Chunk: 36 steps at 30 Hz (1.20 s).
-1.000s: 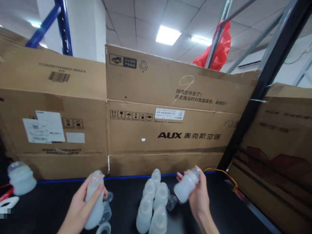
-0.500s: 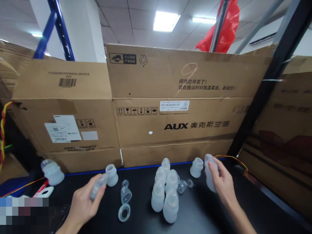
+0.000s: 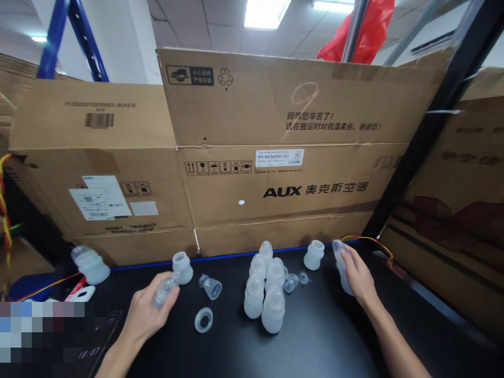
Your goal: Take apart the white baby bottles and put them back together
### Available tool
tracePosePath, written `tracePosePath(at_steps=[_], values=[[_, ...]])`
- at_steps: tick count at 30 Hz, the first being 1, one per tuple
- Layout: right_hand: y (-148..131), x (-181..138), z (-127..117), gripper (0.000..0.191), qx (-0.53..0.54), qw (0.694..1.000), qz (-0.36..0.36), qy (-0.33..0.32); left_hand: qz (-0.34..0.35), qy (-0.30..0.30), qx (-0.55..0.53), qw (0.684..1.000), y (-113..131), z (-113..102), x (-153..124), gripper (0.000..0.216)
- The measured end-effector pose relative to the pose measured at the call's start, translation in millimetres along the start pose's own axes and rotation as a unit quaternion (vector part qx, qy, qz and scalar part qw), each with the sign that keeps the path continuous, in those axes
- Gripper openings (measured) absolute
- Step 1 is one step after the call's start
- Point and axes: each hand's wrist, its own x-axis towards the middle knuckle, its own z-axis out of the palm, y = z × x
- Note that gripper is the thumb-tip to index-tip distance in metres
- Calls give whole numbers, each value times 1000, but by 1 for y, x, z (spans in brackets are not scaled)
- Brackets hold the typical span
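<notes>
Left hand [image 3: 151, 304] grasps perhaps a clear cap [image 3: 165, 291]; right hand [image 3: 360, 275], a bottle [image 3: 342, 274]. Inward swings could topple the clustered bottles [image 3: 271, 296] between them.

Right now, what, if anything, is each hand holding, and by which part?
Left hand: a clear piece, pinched by its sides. Right hand: a translucent bottle, gripped by its side near the top.

From here I see a workshop or storeroom: carton cardboard [image 3: 232, 123] behind the surface's [image 3: 323, 336] far edge, black rack post [image 3: 427, 134].
</notes>
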Motion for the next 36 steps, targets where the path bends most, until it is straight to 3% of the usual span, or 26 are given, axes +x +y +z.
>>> tracePosePath(at_steps=[4,7,11,15,20,24,30,36], values=[[5,-2,0,73,9,1000,8,-23,65,-43,-7,997,19,8,-4,28],[0,-5,1,73,4,999,12,-32,55,-48,21,997,32,18,-2,27],[-20,-12,0,68,-14,999,18,-33,33,-7,100,994,40,29,-1,35],[-42,-25,-3,64,-9,998,-30,-50,17,-4,154,988,42,35,0,44],[-72,-43,-4,55,-95,972,-124,-173,-27,-105,222,969,46,31,3,47],[-84,-48,-2,53,-178,941,-137,-252,-22,-139,235,962,51,26,3,43],[-78,-45,-2,62,-241,920,-121,-286,-16,-177,243,953,59,23,5,46],[-76,-44,-2,62,-237,923,-100,-287,1,-175,232,957,57,17,5,43]])
